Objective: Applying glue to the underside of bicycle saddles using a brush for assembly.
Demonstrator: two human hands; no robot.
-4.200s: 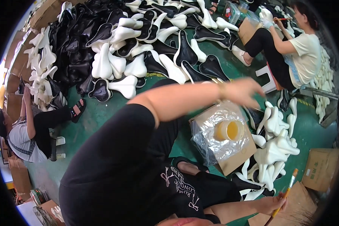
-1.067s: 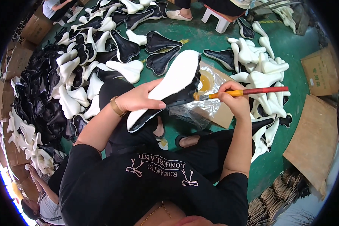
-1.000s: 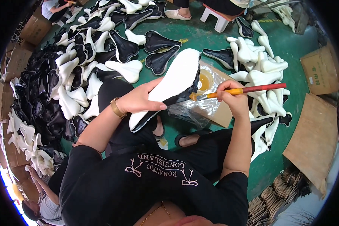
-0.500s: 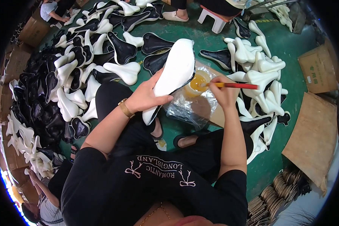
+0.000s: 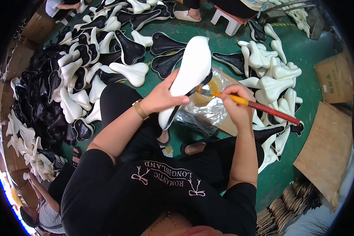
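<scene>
- Left hand [image 5: 161, 98] grips a smooth, white, pear-shaped saddle [image 5: 190, 65]!
- Right hand [image 5: 238, 102] pinches a slender brush [image 5: 259, 107], its straight red handle [image 5: 273, 113] aimed at four o'clock!

"What colours do we see on our saddle piece [image 5: 192, 59]?"
"White, edged black. Our brush [image 5: 244, 101] shows red and yellow, the liquid [image 5: 214, 85] amber, our shirt [image 5: 145, 196] black with pale-pink print."

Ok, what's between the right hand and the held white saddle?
In the head view, the brush extends across that gap toward the saddle, with the yellow jar behind it.
</scene>
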